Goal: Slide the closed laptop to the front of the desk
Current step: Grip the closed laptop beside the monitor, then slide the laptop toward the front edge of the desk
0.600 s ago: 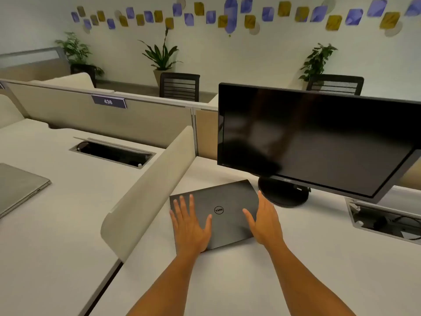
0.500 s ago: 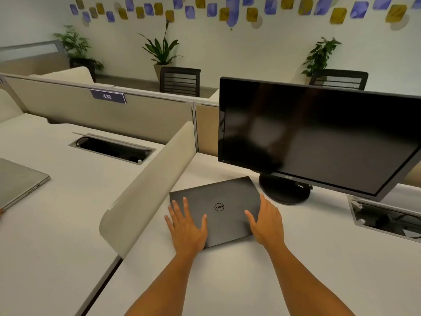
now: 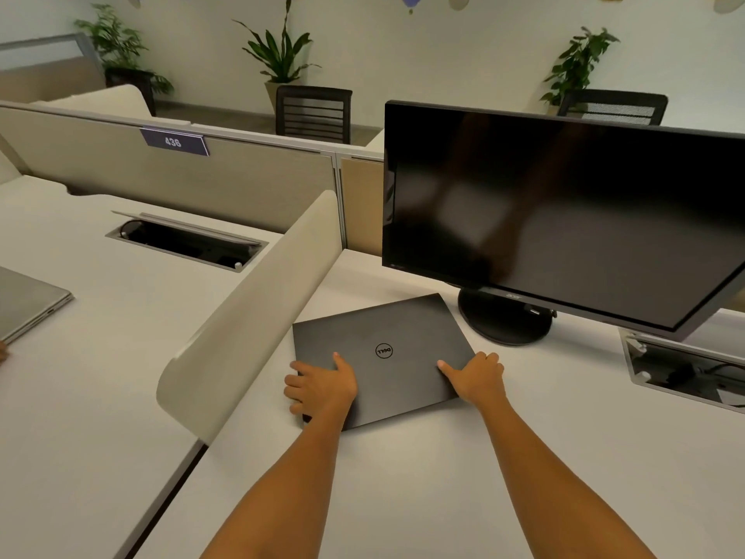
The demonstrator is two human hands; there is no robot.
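A closed dark grey laptop with a round logo lies flat on the white desk, just in front of the monitor's stand. My left hand grips its near left corner, thumb on the lid and fingers curled over the left edge. My right hand grips the near right corner the same way, thumb on top. Both forearms reach in from the bottom of the view.
A black monitor on a round stand stands right behind the laptop. A curved beige divider runs along the desk's left side. A cable hatch is at the right. A second silver laptop lies on the neighbouring desk.
Both hands lay flat on the lid with fingers spread; now they have slid to the near corners and curled around the laptop's edges. The camera has tilted down and closer.
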